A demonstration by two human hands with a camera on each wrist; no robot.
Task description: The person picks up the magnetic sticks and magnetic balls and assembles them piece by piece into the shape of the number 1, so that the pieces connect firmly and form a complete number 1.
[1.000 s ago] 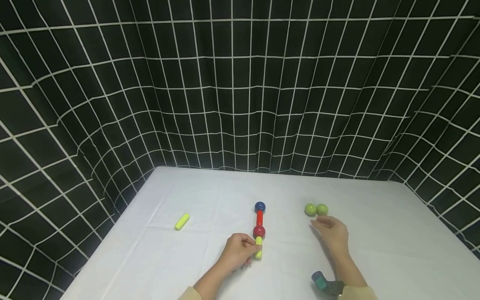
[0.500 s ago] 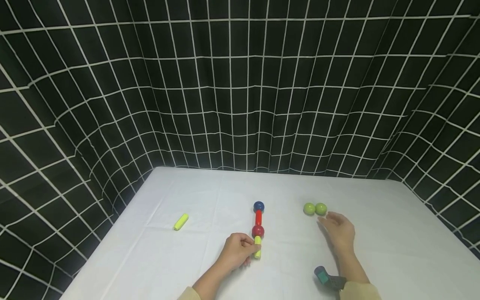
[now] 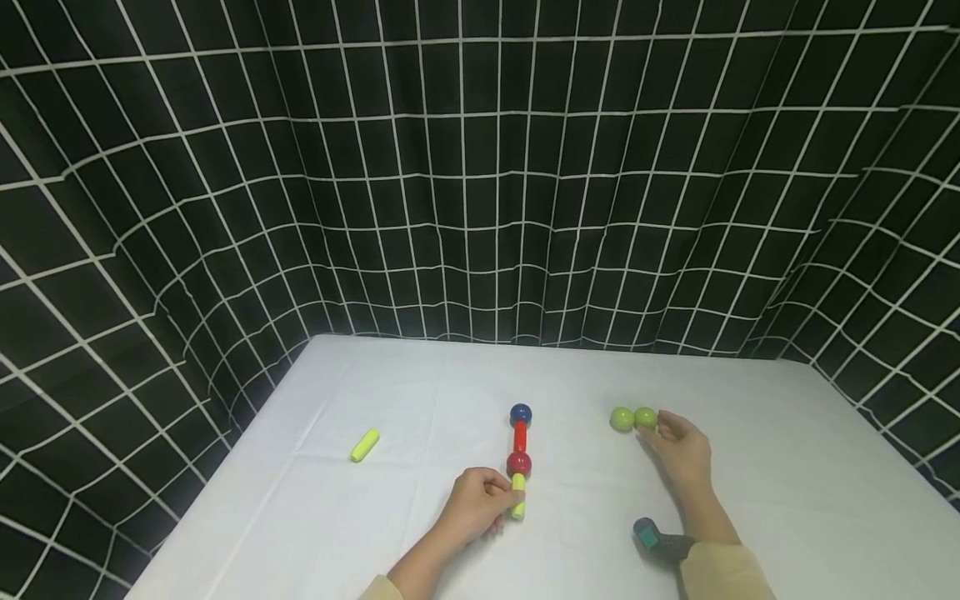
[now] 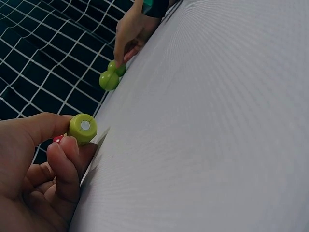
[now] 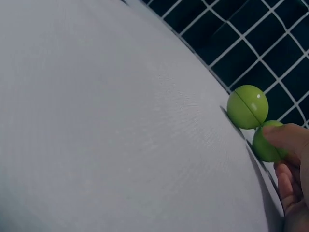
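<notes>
My left hand [image 3: 472, 502] pinches a yellow magnetic stick [image 3: 518, 482] between thumb and fingers. Its round end, with a pale disc, faces the camera in the left wrist view. The far end meets a red ball [image 3: 519, 464], which joins a red stick [image 3: 521, 437] and then a blue ball [image 3: 521, 414] in one straight line. Farther right, my right hand [image 3: 681, 450] holds the right-hand green ball [image 5: 270, 145] between thumb and fingers. Touching that ball is a second green ball [image 5: 247, 107] on its left. The fingers behind the held ball are partly hidden.
Another yellow stick [image 3: 365, 445] lies alone on the left of the white-covered table [image 3: 300, 533]. A dark curtain with a white grid [image 3: 495, 208] encloses the back and sides. A dark wrist device [image 3: 660, 542] sits on the right wrist.
My right hand first drew slightly right of the green balls, then came in to grip the right-hand one. The left hand keeps its pinch on the yellow stick.
</notes>
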